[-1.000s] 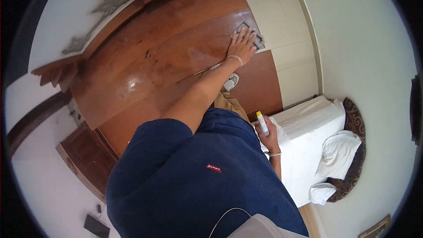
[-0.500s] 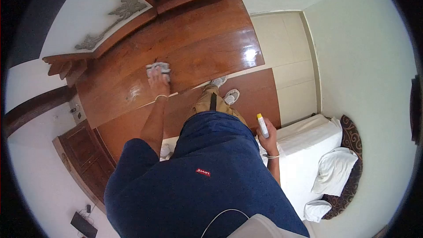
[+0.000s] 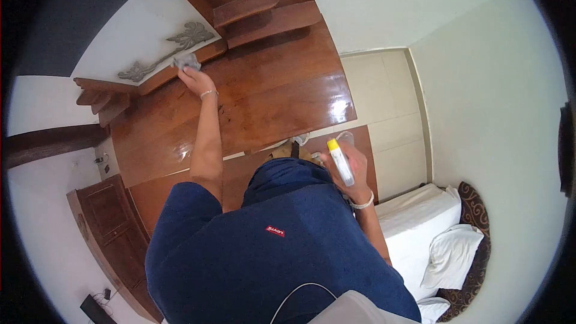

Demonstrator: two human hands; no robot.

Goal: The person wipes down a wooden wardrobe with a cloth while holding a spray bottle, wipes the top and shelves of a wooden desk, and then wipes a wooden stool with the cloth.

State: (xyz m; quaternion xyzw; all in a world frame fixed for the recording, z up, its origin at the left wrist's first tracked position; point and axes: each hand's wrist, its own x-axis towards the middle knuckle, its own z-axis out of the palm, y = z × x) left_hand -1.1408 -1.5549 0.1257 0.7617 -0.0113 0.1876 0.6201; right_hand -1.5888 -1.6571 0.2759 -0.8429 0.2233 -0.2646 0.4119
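My left hand point(image 3: 195, 79) is closed on a crumpled grey-and-white cloth point(image 3: 188, 62). It reaches to the back of the glossy brown wooden top point(image 3: 270, 87), where the cloth is at the raised wooden edging below a white panel point(image 3: 141, 39) with a grey leaf ornament. My right hand point(image 3: 356, 171) is wrapped round a small white bottle point(image 3: 342, 166) with a yellow cap, tilted, in front of my body. Its label is too small to read.
Wooden shelves point(image 3: 258, 15) rise at the back corner of the top. On the right is a bed with white sheets point(image 3: 414, 228) and pillows point(image 3: 453, 258), beside a pale tiled floor point(image 3: 390, 108). A brown wooden door point(image 3: 114, 228) stands at the left.
My left hand has moved the cloth from near the front of the wooden top back and left to the edging. My right hand has risen and shifted left with the bottle.
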